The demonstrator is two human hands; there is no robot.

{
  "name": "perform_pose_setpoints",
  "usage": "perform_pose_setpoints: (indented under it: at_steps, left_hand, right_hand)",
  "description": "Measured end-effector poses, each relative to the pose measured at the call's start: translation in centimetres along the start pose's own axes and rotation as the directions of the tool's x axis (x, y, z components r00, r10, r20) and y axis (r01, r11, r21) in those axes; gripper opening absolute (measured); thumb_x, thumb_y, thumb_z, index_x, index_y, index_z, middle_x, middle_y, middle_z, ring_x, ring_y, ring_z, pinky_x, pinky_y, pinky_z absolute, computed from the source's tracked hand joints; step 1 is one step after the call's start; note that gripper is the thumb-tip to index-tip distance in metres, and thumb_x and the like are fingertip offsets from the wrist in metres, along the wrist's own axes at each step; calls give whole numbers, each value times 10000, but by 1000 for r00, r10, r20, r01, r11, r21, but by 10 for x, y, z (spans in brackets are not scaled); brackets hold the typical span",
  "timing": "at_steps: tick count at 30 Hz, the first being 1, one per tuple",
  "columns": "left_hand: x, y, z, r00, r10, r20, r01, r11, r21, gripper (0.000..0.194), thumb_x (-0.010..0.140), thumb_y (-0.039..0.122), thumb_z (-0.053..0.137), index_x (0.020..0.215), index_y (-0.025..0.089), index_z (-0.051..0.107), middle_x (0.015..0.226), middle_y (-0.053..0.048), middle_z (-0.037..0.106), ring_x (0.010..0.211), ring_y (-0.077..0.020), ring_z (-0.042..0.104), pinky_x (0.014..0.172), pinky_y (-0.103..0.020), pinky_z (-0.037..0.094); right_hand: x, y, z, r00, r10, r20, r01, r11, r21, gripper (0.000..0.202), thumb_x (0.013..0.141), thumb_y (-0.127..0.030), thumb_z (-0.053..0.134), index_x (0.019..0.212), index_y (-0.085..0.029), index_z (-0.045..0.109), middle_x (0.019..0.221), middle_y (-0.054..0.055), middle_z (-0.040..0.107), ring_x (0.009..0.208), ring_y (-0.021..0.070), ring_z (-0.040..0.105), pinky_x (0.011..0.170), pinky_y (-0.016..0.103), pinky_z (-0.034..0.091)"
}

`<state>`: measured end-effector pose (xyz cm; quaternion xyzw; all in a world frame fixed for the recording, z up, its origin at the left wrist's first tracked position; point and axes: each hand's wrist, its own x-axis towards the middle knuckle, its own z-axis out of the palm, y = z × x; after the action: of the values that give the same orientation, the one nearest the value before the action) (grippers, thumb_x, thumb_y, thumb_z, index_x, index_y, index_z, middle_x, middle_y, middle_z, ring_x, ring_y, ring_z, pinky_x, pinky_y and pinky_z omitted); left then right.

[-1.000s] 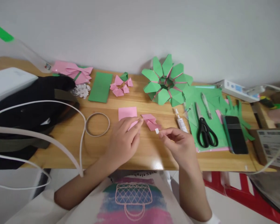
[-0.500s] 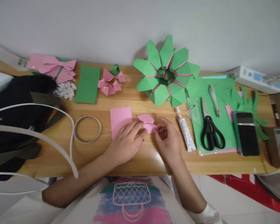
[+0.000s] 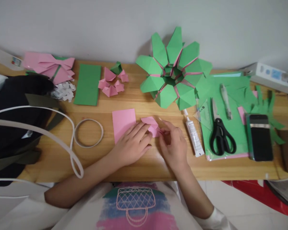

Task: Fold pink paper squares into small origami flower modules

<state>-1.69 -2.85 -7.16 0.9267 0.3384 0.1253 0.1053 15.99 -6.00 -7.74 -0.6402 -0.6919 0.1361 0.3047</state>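
Observation:
A small folded piece of pink paper (image 3: pixel 153 127) lies between my hands near the front of the table. My left hand (image 3: pixel 133 142) rests on its left side, fingers reaching over it and the thumb close below. Thumb and fingers of my right hand (image 3: pixel 174 142) pinch its right corner; the exact grip is partly hidden. Beside my left hand, a flat pink paper sheet (image 3: pixel 122 121) lies partly under the fingers. A white tube of glue (image 3: pixel 194 135) lies just right of my right hand.
A green and pink paper flower (image 3: pixel 174 72) stands at the back. Black-handled scissors (image 3: pixel 222 135) and a phone (image 3: pixel 260 137) lie at right. Small folded pink pieces (image 3: pixel 110 91), a green paper stack (image 3: pixel 87 84), a tape roll (image 3: pixel 102 134) and white cables (image 3: pixel 62 137) are left.
The right corner of the pink piece has shifted and bent slightly between my right fingers. My left fingers have moved a little over it. The view has shifted slightly.

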Motion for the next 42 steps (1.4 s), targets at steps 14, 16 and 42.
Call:
perform_pose_setpoints:
  at_steps: [14,16,42]
  left_hand:
    - [-5,-3,6,1000,0,-16,0,1000,-9,348,930,285,530,1196,66,574,1201,-164,664,1183,-282,580,1058,-440,440]
    - [-5,-4,5,1000,-5,-23,5,1000,-11,346,941,285,509,1195,59,574,1202,-161,667,1182,-270,581,1067,-428,432]
    - [-2,-12,-5,993,59,102,-52,996,-71,301,927,246,532,1216,198,604,1247,-124,601,1213,-291,546,1024,-488,468]
  right_hand:
    - [1,2,-1,994,-103,-31,103,995,-3,492,849,-50,529,1295,-240,446,992,53,717,849,215,653,758,362,529]
    - [0,2,-2,991,-130,-32,129,992,-13,499,844,-40,536,1296,-228,440,982,62,720,849,222,655,738,359,525]
    - [33,4,-31,908,73,412,-223,918,327,194,845,-176,619,1035,-198,585,892,27,678,799,151,653,741,289,536]
